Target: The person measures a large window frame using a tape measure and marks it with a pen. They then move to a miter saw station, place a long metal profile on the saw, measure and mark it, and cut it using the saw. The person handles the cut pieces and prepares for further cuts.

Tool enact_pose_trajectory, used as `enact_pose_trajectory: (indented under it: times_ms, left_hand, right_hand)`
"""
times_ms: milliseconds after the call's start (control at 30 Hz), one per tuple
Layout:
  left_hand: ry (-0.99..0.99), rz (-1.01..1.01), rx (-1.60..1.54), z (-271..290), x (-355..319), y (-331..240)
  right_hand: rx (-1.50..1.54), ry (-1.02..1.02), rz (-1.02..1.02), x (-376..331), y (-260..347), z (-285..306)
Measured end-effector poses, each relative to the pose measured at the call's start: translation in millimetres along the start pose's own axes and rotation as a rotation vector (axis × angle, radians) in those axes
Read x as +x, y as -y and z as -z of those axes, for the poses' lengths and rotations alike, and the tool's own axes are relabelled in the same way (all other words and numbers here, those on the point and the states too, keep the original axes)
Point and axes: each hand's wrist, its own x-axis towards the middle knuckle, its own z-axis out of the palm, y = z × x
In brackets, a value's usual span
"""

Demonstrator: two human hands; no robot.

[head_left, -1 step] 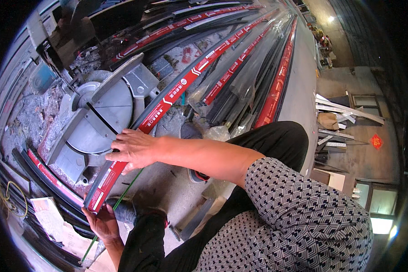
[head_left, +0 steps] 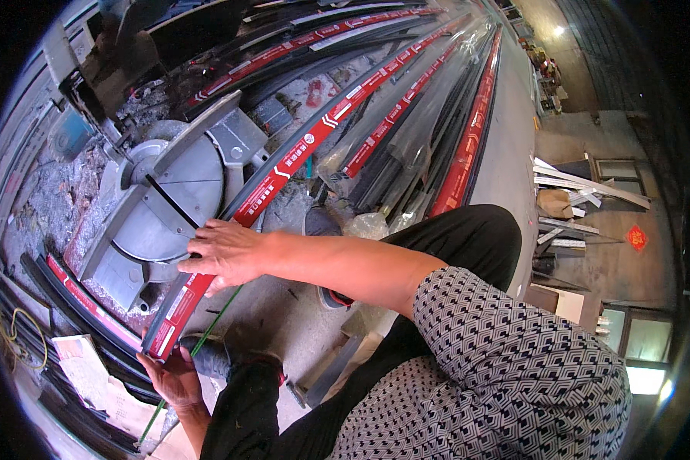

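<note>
A long dark profile strip with red protective film (head_left: 278, 178) runs from the lower left to the far top. My right hand (head_left: 226, 251) lies over it from above, fingers closed round it, beside the round metal table of a miter saw (head_left: 184, 203). At the strip's near end, my left hand (head_left: 178, 377) grips it from below, thumb against its end. The strip lies along the near side of the saw table, slanting across it. A dark slot crosses the saw table, and the saw's arm (head_left: 84, 96) stands raised behind it.
More red-filmed strips (head_left: 468, 153) and clear plastic wrap lie at the far right. Dark profiles (head_left: 92, 314) and torn cardboard (head_left: 84, 372) lie at left. A green rod (head_left: 221, 314) stands near my left foot. White offcuts (head_left: 583, 184) lean by the right wall.
</note>
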Motion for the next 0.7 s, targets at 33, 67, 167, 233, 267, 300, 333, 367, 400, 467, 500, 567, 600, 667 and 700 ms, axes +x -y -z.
enact_pose_trajectory:
  times_ms: [33, 67, 167, 233, 267, 300, 333, 367, 400, 467, 500, 567, 600, 667, 700]
  left_hand:
    - [-0.018, -0.016, 0.027, 1.4, 0.7, 0.9]
    - [-0.036, -0.029, 0.053, 2.8, 2.0, 3.3]
    - [-0.12, -0.035, 0.193, 28.3, 8.0, 8.2]
    - [-0.081, -0.045, 0.26, 36.9, 8.7, 2.2]
    - [-0.074, -0.047, 0.257, 38.8, 8.4, -0.2]
    - [-0.069, -0.051, 0.254, 40.8, 7.4, -3.1]
    - [-0.06, -0.055, 0.244, 43.4, 6.6, -4.2]
    - [-0.093, -0.038, 0.219, 51.2, 7.7, -2.4]
    - [-0.089, -0.047, 0.245, 41.6, 5.2, -5.7]
    - [-0.045, -0.007, 0.236, 45.6, 9.6, 1.1]
    - [-0.041, 0.0, 0.238, 50.1, 9.0, -0.3]
    - [-0.004, 0.049, 0.244, 46.9, 11.5, 6.0]
    - [0.029, 0.054, 0.249, 46.3, 11.6, 2.8]
    - [-0.06, 0.008, 0.242, 39.9, 8.8, -0.3]
    - [-0.125, -0.012, 0.236, 35.9, 7.1, -1.2]
  right_hand:
    - [0.004, -0.011, -0.004, 0.2, 0.5, -1.3]
    - [0.008, -0.021, -0.01, -0.7, 0.9, -2.5]
    - [0.003, -0.138, -0.037, -9.0, 0.8, 1.4]
    - [0.017, -0.359, -0.045, -14.8, -1.3, 3.5]
    - [0.056, -0.461, -0.113, -20.8, -8.9, 7.7]
    - [0.071, -0.618, -0.232, -26.9, -16.3, 11.6]
    - [0.089, -0.752, -0.377, -33.1, -28.8, 16.3]
    - [0.018, -0.89, -0.508, -52.2, -48.9, 18.2]
    - [0.066, -0.979, -0.701, -68.5, -70.1, 14.9]
    - [-0.262, -1.126, -0.987, -135.0, -122.9, -1.4]
    - [-0.404, -1.122, -1.121, -158.1, -140.7, -11.4]
    - [-0.239, -1.086, -1.566, -216.1, -172.1, -20.7]
    - [0.033, -1.005, -1.727, -225.2, -180.9, -19.7]
    - [0.064, -0.991, -1.874, -216.4, -188.3, -27.6]
    - [0.076, -0.982, -1.949, -213.6, -190.6, -30.9]
